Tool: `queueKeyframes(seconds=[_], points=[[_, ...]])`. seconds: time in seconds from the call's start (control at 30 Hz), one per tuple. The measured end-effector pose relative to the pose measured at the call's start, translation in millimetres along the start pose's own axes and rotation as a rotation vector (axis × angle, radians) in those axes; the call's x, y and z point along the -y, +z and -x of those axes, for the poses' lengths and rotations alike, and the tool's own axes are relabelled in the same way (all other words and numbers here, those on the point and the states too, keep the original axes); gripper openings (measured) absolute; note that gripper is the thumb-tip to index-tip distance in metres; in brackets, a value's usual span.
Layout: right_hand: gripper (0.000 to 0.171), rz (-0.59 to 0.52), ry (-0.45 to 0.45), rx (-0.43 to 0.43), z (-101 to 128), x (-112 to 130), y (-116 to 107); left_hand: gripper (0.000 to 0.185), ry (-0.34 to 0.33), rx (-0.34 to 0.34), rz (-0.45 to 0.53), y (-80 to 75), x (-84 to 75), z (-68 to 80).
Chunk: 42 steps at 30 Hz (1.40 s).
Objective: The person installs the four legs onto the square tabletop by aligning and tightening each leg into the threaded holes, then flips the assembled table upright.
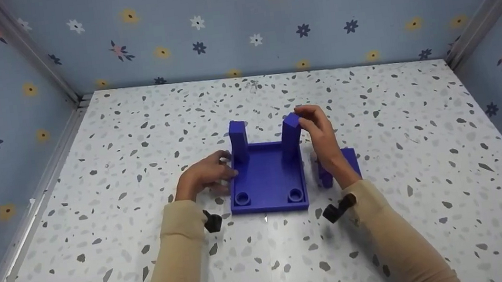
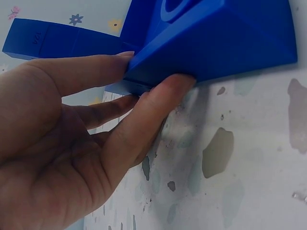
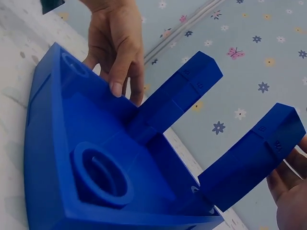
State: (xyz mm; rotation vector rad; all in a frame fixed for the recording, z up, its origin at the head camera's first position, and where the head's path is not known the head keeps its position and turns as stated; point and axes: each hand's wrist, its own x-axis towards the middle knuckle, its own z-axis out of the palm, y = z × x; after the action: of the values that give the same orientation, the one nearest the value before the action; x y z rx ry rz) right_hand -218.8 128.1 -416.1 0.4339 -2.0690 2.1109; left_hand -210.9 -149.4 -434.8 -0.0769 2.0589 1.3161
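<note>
A square blue-purple plastic base (image 1: 269,177) with a low raised rim lies on the table. Round sockets (image 1: 295,195) show in its two near corners. At the far left corner stands a square leg (image 1: 238,140). Another leg (image 1: 291,136) rises at the far right corner, tilted a little outward. My left hand (image 1: 209,171) pinches the base's left wall, thumb at the rim and other fingers outside. My right hand (image 1: 322,134) grips the far right leg near its top; in the right wrist view only its fingertips (image 3: 290,184) show beside the leg.
More blue-purple pieces (image 1: 350,160) lie right of the base, partly hidden under my right wrist. The speckled white table (image 1: 136,140) is bounded by flower-patterned panels (image 1: 242,27) at the back and both sides.
</note>
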Motion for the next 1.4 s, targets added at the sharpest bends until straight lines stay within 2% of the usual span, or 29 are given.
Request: queueKeyframes(seconds=[0.33, 0.47, 0.63, 0.87, 1.1, 1.23, 1.4], points=[[0.031, -0.181, 0.017, 0.097, -7, -8, -3, 0.06, -0.005, 0.001, 0.014, 0.3, -0.6, 0.5], [0.03, -0.197, 0.036, 0.106, -7, -5, -3, 0.06, -0.019, 0.007, 0.04, -0.4, -0.1, 0.5], [0.03, -0.171, 0.032, 0.109, -6, -5, -4, 0.06, -0.025, 0.017, 0.057, 0.1, -0.3, 1.2], [0.03, -0.084, 0.016, 0.07, -4, -7, -6, 0.059, 0.0, 0.004, 0.007, -0.6, 0.5, -1.1], [0.033, -0.041, -0.008, 0.043, -1, -8, -6, 0.058, -0.019, -0.002, 0.0, -0.9, 0.1, -0.2], [0.032, 0.008, -0.027, 0.032, 3, 4, -1, 0.058, -0.014, -0.008, -0.009, 0.0, -0.6, -0.3], [0.034, 0.114, -0.069, 0.002, 8, 14, 5, 0.059, -0.03, 0.009, 0.034, 0.7, -0.9, 1.6]])
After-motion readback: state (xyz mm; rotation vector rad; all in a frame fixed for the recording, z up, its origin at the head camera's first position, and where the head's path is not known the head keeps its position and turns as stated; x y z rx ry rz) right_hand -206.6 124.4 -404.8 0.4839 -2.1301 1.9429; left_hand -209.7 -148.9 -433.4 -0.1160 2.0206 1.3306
